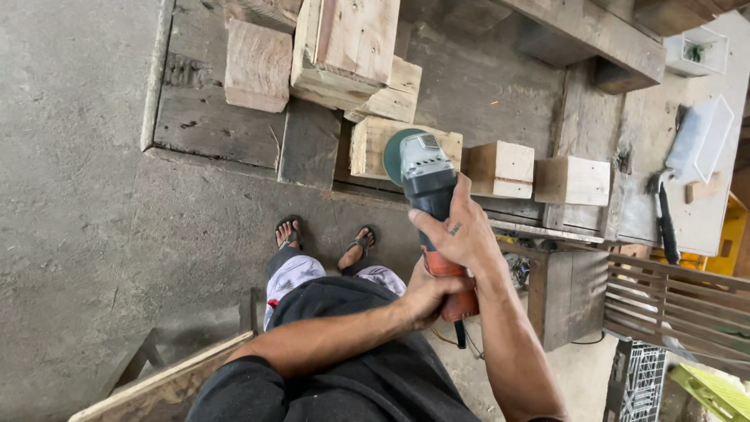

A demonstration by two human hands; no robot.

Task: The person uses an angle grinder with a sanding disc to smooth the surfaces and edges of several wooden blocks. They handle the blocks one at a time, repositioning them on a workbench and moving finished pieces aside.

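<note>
An angle grinder (427, 181) with a grey head, dark body and orange rear is held in both hands above the edge of a low wooden bench (211, 125). My right hand (461, 230) wraps the grinder's body from above. My left hand (426, 295) grips the orange rear end from below. The grinder's disc (393, 156) rests against the face of a pale wooden block (371, 144) on the bench. Two more cut blocks (504, 168) (574, 181) sit to the right of it.
Larger wood blocks (258, 66) (348, 47) are stacked at the back of the bench. A hammer (664, 215) and clear plastic tubs (699, 137) lie on a table at the right. A slatted wooden frame (680, 301) stands lower right. My sandalled feet (324, 238) stand on concrete floor.
</note>
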